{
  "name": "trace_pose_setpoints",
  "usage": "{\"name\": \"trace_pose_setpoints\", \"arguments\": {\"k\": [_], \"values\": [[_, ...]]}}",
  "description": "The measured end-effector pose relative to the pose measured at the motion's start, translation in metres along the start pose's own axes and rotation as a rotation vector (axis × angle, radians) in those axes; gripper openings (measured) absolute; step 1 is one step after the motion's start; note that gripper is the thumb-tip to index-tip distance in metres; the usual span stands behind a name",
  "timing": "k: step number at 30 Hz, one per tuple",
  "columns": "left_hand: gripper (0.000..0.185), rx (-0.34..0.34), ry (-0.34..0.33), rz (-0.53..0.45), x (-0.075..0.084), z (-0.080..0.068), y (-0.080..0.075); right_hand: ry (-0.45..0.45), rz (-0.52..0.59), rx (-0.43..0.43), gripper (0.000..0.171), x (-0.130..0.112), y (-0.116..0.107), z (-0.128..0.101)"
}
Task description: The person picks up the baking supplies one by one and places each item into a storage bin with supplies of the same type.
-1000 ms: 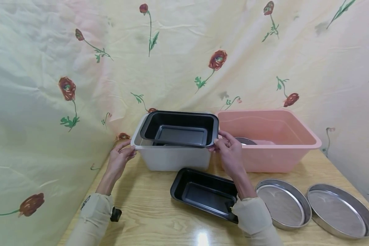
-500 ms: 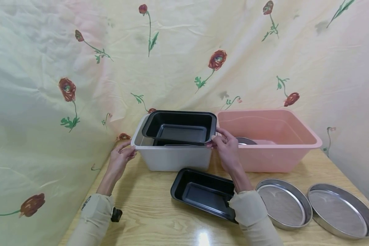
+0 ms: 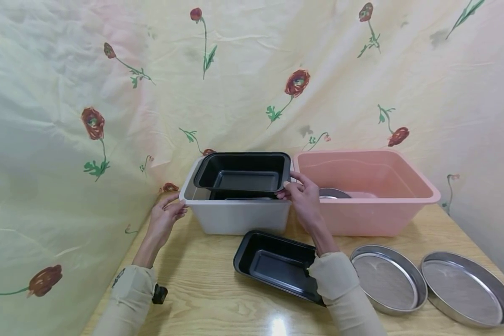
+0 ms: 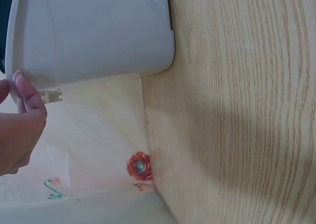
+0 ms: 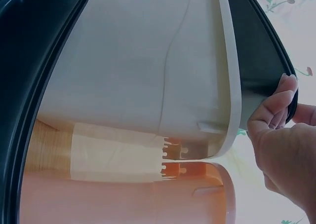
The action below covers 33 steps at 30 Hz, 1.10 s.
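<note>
My right hand pinches the right rim of a black loaf pan that sits tilted in the top of a white plastic bin; in the right wrist view the fingers curl over the pan's edge beside the bin's rim. My left hand holds the bin's front left corner, its fingertips on the rim. More dark pans lie under the held one inside the bin. A second black loaf pan lies on the wooden table in front of the bin.
A pink plastic tub stands right of the bin with a round metal pan inside. Two round metal pans lie on the table at the front right. A floral cloth hangs behind and to the left.
The held black pan has moved left and sunk lower into the white bin, with my right hand following it. My left hand has stayed on the bin's corner.
</note>
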State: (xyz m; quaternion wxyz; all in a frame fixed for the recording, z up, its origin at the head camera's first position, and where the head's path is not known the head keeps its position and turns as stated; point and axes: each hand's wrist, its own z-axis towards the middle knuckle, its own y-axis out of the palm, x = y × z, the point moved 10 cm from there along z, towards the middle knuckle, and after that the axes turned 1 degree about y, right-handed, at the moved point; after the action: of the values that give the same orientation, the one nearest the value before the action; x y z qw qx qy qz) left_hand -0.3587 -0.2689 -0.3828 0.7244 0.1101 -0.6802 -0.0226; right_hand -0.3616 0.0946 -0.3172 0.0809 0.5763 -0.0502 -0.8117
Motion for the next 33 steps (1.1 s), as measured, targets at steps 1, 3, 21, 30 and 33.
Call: {"name": "trace_pose_setpoints", "arguments": {"k": [1, 3, 21, 30, 33], "values": [[0.049, 0.001, 0.0, 0.001, 0.0, 0.0, 0.0, 0.005, -0.004, 0.002, 0.037, 0.001, 0.0, 0.001], [0.049, 0.001, 0.0, 0.004, 0.0, 0.0, 0.0, 0.015, -0.02, 0.007, 0.037, 0.002, 0.001, 0.002], [0.047, 0.002, 0.013, -0.005, 0.0, 0.0, 0.0, 0.049, -0.157, -0.02, 0.041, 0.014, 0.016, 0.021], [0.044, 0.008, 0.015, -0.003, 0.001, -0.001, -0.001, 0.089, -0.199, -0.097, 0.04, 0.017, 0.025, 0.026], [0.044, 0.009, 0.017, -0.005, 0.001, -0.001, -0.001, 0.111, -0.184, -0.129, 0.038, 0.018, 0.027, 0.027]]}}
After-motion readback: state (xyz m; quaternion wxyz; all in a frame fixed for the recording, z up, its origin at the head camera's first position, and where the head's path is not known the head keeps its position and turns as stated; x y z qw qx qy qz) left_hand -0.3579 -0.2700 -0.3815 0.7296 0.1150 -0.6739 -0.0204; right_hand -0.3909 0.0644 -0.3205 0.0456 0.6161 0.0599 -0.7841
